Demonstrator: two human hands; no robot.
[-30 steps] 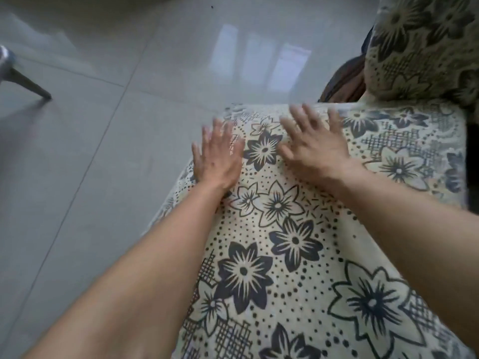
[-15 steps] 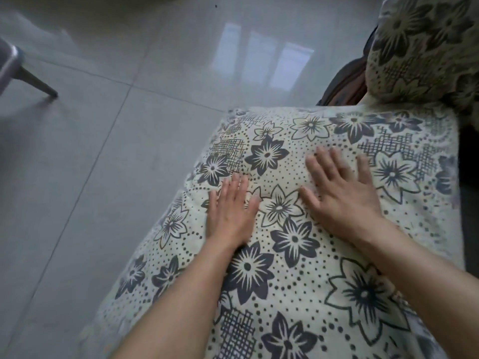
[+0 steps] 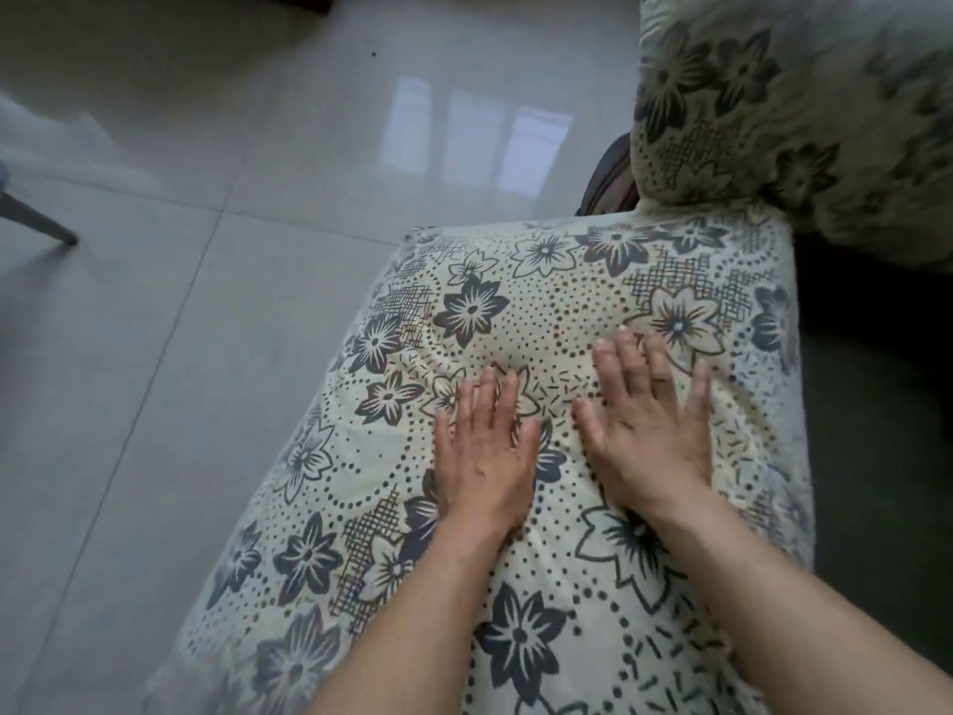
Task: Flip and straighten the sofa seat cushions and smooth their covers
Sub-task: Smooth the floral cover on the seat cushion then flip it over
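Note:
A cream seat cushion [image 3: 541, 291] with a dark flower and dot print lies flat in front of me and fills the lower middle of the view. My left hand [image 3: 482, 456] presses flat on its cover near the middle, fingers together and pointing away from me. Just to its right, my right hand [image 3: 652, 430] lies palm down with fingers slightly spread. Neither hand grips the fabric. A second cushion [image 3: 784, 105] with the same print stands at the top right, touching the flat cushion's far corner.
Glossy grey floor tiles [image 3: 206, 198] spread to the left and beyond the cushion. A thin furniture leg [image 3: 38, 224] pokes in at the far left edge. A dark brown sofa part [image 3: 608, 183] shows behind the cushions, and dark sofa surface [image 3: 876, 405] runs along the right.
Both hands have slid back toward me along the cover, from the cushion's far edge to its middle. More of the far end of the cushion now shows.

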